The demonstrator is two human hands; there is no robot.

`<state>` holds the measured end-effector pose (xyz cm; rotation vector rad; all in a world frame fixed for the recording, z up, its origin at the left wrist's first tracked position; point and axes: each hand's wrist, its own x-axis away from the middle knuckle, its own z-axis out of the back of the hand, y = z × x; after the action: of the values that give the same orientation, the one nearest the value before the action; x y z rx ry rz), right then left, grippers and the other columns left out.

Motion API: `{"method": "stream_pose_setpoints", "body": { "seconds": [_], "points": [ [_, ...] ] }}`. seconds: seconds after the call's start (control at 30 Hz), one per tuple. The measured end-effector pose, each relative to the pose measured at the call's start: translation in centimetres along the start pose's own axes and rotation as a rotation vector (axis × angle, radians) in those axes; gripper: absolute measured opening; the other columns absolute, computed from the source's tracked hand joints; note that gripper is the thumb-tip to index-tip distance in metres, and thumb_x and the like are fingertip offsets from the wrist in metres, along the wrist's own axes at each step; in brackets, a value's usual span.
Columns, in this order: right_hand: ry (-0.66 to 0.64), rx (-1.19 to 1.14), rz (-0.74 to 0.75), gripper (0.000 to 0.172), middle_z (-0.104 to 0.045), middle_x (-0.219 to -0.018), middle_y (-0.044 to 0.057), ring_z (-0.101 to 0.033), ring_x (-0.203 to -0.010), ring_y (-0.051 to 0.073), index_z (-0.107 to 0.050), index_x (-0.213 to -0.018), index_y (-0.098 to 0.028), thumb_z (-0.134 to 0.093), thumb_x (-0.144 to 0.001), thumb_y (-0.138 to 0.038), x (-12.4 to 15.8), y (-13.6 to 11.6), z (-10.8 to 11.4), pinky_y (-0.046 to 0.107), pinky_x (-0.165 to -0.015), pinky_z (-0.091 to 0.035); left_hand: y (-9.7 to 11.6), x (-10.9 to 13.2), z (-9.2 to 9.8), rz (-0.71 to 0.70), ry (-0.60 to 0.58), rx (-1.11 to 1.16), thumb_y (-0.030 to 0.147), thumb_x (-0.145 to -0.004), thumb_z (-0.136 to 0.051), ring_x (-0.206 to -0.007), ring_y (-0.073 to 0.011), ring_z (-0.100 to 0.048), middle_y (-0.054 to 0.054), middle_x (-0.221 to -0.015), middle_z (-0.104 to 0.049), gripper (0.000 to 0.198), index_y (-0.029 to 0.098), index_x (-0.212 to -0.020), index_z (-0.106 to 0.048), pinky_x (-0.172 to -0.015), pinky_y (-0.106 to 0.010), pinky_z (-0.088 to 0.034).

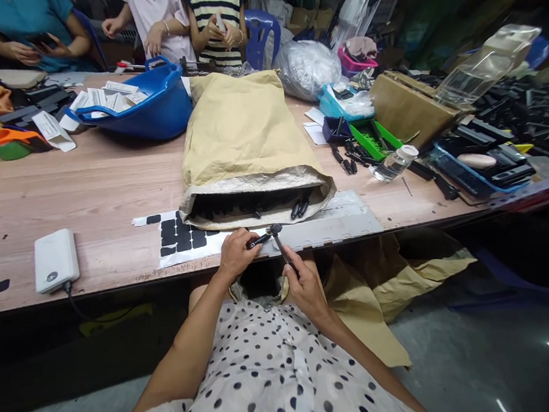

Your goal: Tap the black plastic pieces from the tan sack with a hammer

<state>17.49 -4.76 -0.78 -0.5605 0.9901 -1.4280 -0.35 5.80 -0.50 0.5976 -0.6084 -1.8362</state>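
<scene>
At the table's near edge my left hand [237, 253] is closed on a small black part [257, 240] that points right. My right hand [307, 286] grips a thin dark rod-like tool [281, 250] whose rounded head [274, 230] meets the black part. Just beyond my hands lies a tan paper sack [241, 130] on its side, its mouth open toward me, with several black parts [299, 208] inside. A white sheet with black adhesive pads [179, 235] lies left of the sack's mouth.
A white power bank [54, 259] with a cable sits at the left. A blue basin [144, 105] with papers stands behind. Green trays, a water bottle [393, 163] and heaps of black parts [532, 117] fill the right. Three people stand at the far side.
</scene>
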Motion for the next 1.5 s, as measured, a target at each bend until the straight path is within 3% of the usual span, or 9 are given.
{"method": "stream_pose_setpoints", "body": {
  "seconds": [0.2,0.33,0.53,0.7,0.77,1.13,1.33,1.5],
  "points": [
    [-0.083,-0.095,0.022,0.047,-0.073,-0.120,0.009,-0.069,-0.095,0.021,-0.060,-0.140,-0.022,-0.044,-0.096,-0.027,0.7,0.0,-1.0,0.037,-0.090,-0.058,-0.2,-0.1,-0.2,0.015,0.007,0.002,0.022,-0.080,-0.067,-0.084,-0.0195,-0.062,-0.001,-0.081,-0.065,0.015,0.026,-0.092,-0.075,-0.078,-0.031,-0.047],
    [-0.076,-0.095,-0.024,0.048,-0.074,-0.108,0.008,-0.069,-0.094,0.021,-0.060,-0.141,-0.022,-0.044,-0.096,-0.028,0.9,0.3,-1.2,0.037,-0.087,-0.059,-0.2,-0.1,-0.3,0.006,0.009,0.011,0.023,-0.079,-0.067,-0.083,-0.0190,-0.062,0.000,-0.081,-0.065,0.015,0.026,-0.092,-0.075,-0.078,-0.030,-0.048],
    [0.034,-0.026,-0.101,0.047,-0.073,-0.093,0.008,-0.068,-0.094,0.023,-0.066,-0.134,-0.019,-0.045,-0.094,-0.031,0.2,0.6,0.0,0.037,-0.090,-0.057,-0.2,0.0,-0.3,0.021,0.033,0.038,0.024,-0.077,-0.067,-0.079,-0.0185,-0.062,-0.001,-0.079,-0.066,0.016,0.023,-0.092,-0.074,-0.076,-0.030,-0.048],
    [0.013,-0.107,-0.185,0.052,-0.069,-0.081,0.002,-0.059,-0.058,0.013,-0.055,-0.143,-0.017,-0.040,-0.096,-0.031,0.4,2.6,-0.7,0.027,-0.062,-0.056,-0.5,0.1,-0.3,0.014,0.037,0.068,0.031,-0.087,-0.059,-0.080,-0.0188,-0.063,-0.002,-0.082,-0.068,0.019,0.023,-0.096,-0.074,-0.076,-0.031,-0.049],
    [0.013,-0.145,-0.187,0.053,-0.066,-0.078,0.001,-0.056,-0.054,0.012,-0.050,-0.146,-0.015,-0.038,-0.097,-0.032,0.7,3.4,-1.2,0.025,-0.058,-0.053,-0.6,0.2,-0.4,0.002,0.034,0.059,0.032,-0.091,-0.054,-0.083,-0.0195,-0.063,-0.003,-0.084,-0.068,0.023,0.023,-0.097,-0.074,-0.079,-0.032,-0.049],
    [0.070,-0.074,-0.108,0.051,-0.061,-0.071,-0.001,-0.062,-0.062,0.015,-0.047,-0.145,-0.014,-0.035,-0.098,-0.029,0.8,4.5,-2.4,0.027,-0.065,-0.054,-0.3,0.7,0.1,-0.018,0.012,0.036,0.032,-0.096,-0.046,-0.087,-0.0201,-0.064,-0.003,-0.087,-0.067,0.028,0.023,-0.095,-0.073,-0.083,-0.033,-0.050],
    [0.077,-0.083,-0.104,0.051,-0.061,-0.072,-0.001,-0.060,-0.061,0.014,-0.047,-0.145,-0.015,-0.035,-0.098,-0.029,0.9,4.4,-2.5,0.026,-0.064,-0.054,1.3,5.5,-1.4,-0.145,-0.119,0.013,0.034,-0.099,-0.043,-0.086,-0.0168,-0.067,-0.003,-0.096,-0.069,0.029,0.025,-0.106,-0.070,-0.076,-0.027,-0.053],
    [0.060,-0.075,-0.094,0.049,-0.058,-0.069,-0.003,-0.058,-0.059,0.014,-0.049,-0.143,-0.016,-0.035,-0.098,-0.028,0.7,4.3,-2.4,0.025,-0.064,-0.053,0.6,7.3,-4.4,-0.013,-0.356,-0.139,0.028,-0.098,-0.042,-0.084,-0.0216,-0.071,-0.007,-0.099,-0.072,0.030,0.022,-0.105,-0.071,-0.068,-0.029,-0.053]
  ]
}}
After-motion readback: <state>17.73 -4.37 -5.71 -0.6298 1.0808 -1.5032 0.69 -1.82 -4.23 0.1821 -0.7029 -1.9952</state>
